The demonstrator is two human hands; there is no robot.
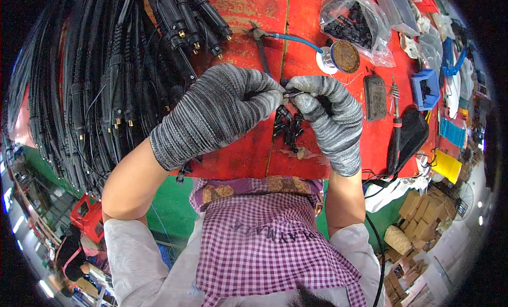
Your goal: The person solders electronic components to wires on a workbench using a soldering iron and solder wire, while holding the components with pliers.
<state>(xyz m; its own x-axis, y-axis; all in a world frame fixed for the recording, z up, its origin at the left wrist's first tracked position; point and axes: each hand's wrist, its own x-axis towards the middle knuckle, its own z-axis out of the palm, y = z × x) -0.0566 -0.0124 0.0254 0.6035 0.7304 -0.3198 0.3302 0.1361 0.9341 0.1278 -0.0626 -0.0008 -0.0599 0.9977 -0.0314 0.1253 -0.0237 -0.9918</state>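
Note:
Grey striped knit gloves cover both my hands, which meet over the red table (243, 161). The fingertips of my left hand (222, 106) are pinched together at a small dark connector piece (288, 93). From the other side, my right hand (330, 116) pinches the same piece between thumb and finger. Most of it is hidden by the fingertips. Just below lie several small black plastic parts (291, 129) in a loose heap. Beyond the hands rest pliers (258, 36), partly covered by my left hand. A blue wire (296, 37) curves towards a spool of solder (328, 59).
Bundled black cables (79, 69) with gold-tipped connectors (172, 18) crowd the left. At right are a dark oblong block (375, 98), a soldering iron (396, 127) and a blue bin (426, 90). A clear bag of black parts (352, 29) stands at the back.

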